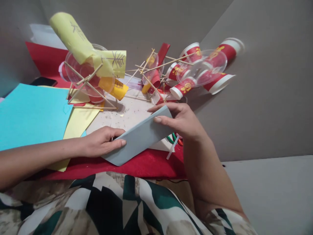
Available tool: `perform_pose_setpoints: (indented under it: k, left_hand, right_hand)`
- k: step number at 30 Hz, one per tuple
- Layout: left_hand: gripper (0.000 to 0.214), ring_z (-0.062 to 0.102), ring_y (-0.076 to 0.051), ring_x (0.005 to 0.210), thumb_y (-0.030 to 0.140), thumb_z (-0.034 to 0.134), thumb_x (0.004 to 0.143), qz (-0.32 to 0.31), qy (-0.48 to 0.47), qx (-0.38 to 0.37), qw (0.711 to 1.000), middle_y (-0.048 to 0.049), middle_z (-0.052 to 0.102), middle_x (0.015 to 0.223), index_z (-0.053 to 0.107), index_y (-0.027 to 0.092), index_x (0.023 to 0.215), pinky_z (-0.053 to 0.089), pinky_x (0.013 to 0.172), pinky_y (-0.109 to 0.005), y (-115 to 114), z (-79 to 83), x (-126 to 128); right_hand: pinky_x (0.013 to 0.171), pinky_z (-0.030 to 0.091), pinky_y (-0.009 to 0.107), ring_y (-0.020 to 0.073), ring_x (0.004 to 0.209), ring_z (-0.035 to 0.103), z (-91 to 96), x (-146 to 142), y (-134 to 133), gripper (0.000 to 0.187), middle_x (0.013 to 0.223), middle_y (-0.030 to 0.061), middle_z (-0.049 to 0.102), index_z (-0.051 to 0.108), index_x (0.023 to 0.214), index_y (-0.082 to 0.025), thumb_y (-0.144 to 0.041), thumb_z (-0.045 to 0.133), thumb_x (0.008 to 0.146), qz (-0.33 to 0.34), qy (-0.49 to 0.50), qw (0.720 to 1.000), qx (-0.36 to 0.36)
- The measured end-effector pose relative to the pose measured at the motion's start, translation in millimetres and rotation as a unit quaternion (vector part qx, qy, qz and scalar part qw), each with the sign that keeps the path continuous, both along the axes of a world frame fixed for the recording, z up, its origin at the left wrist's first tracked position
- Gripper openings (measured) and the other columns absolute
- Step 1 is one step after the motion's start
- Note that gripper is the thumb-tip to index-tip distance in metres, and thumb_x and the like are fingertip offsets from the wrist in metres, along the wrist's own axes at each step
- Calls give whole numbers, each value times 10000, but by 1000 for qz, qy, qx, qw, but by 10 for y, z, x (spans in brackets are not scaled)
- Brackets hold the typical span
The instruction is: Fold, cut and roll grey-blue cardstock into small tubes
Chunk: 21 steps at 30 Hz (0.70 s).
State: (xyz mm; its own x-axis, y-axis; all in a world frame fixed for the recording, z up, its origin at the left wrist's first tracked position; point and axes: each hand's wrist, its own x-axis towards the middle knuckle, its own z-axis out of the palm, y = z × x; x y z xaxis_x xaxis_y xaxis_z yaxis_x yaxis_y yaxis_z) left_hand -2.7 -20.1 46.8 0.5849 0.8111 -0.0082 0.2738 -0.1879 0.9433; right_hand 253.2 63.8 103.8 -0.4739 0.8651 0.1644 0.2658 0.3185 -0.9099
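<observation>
A folded sheet of grey-blue paper point(144, 137) is held in the air, slanting up to the right, just above the front of the table. My left hand point(105, 142) pinches its lower left end, thumb on the near face and fingers behind. At the upper right end my right hand point(181, 119) grips it, with the thumb in front and the other fingers at the back edge. Below my right hand lie scissors with green and red handles point(174, 138), partly hidden, beside a translucent white stick point(172, 148).
Large turquoise sheets point(34, 114) and yellow paper point(81, 120) lie at left. Behind stand a stick-and-plastic-disc model with yellow paper rolls point(73, 39) and another with red-and-white paper cups point(188, 86). A dark phone point(44, 81) lies at back left. Grey walls point(264, 81) rise behind and right.
</observation>
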Motion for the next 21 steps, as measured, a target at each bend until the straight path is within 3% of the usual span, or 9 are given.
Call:
perform_pose_setpoints:
  k: [2,4,11,21]
  left_hand:
    - [320,498,-110,592,423,518,970,5,6,27,1000,9,554,671,610,165,804,394,532,-185,-1,9,3]
    - [328,485,-106,585,426,511,972,14,7,44,999,15,536,660,594,170,785,382,531,-186,3,8,11]
    - [387,406,-99,520,410,494,961,64,9,50,997,30,434,562,473,191,643,325,493,-207,9,-6,31]
    - [415,379,-95,499,429,523,944,59,-21,18,998,30,414,546,472,195,607,320,480,-214,104,-1,-24]
  right_hand:
    - [510,477,269,153,572,594,0,-22,-7,386,630,22,664,782,681,-194,-541,915,577,-6,3,999,-31]
    - [458,447,258,139,514,558,-31,-27,-9,390,575,18,634,766,623,-195,-546,923,559,-11,14,999,-47]
    - [448,429,247,122,501,536,-106,-30,-67,283,592,16,656,781,631,-220,-473,909,645,-29,29,999,-16]
    - [447,422,261,123,486,519,-155,159,21,310,571,10,648,777,633,-218,-475,941,575,-119,55,991,-2]
